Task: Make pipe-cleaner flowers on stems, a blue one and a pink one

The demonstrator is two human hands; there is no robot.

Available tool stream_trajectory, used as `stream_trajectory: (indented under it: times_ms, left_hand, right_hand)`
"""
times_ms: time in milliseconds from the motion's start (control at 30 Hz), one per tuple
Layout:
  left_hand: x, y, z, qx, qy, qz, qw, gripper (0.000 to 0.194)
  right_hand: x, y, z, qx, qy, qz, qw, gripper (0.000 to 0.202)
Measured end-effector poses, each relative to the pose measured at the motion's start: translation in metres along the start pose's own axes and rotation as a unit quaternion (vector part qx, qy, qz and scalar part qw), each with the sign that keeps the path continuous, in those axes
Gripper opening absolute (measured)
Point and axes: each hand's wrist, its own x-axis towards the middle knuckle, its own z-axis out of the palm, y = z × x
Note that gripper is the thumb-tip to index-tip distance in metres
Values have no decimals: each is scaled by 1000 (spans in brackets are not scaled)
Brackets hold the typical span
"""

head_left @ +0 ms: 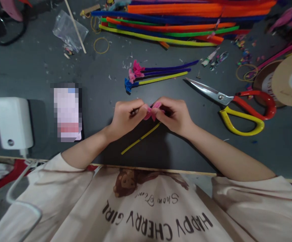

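Note:
A small pink flower-like piece is pinched between both hands above the dark table. My left hand grips its left side with thumb and forefinger, the other fingers curled. My right hand holds its right side, thumb in front. Below them a yellow pipe cleaner slants down to the left; its upper end passes behind my right hand, so I cannot tell whether it joins the pink piece. Beyond the hands lie a blue flower on a yellow stem and pink flowers on purple stems.
Red-and-yellow-handled scissors lie open at the right, near ribbon spools. Many coloured pipe cleaners stretch across the back. A phone and a white power bank are at the left, a plastic bag behind.

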Motion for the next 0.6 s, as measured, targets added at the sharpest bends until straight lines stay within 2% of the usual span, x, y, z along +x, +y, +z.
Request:
stream_trajectory:
  times_ms: [167,300,400,600]
  left_hand:
    - [-1,0,1,17,5,-12,1000,42]
    - [0,-1,1,-9,28,-36,999,42]
    - [0,-2,0,-46,46,-80,995,41]
    - [1,3,0,-111,44,-157,980,43]
  right_hand:
    - [-1,-2,2,-31,21,-19,999,19]
    - [1,1,3,51,24,38,998,20]
    - [3,3,2,116,59,91,987,32]
    - [2,2,0,150,65,135,977,37]
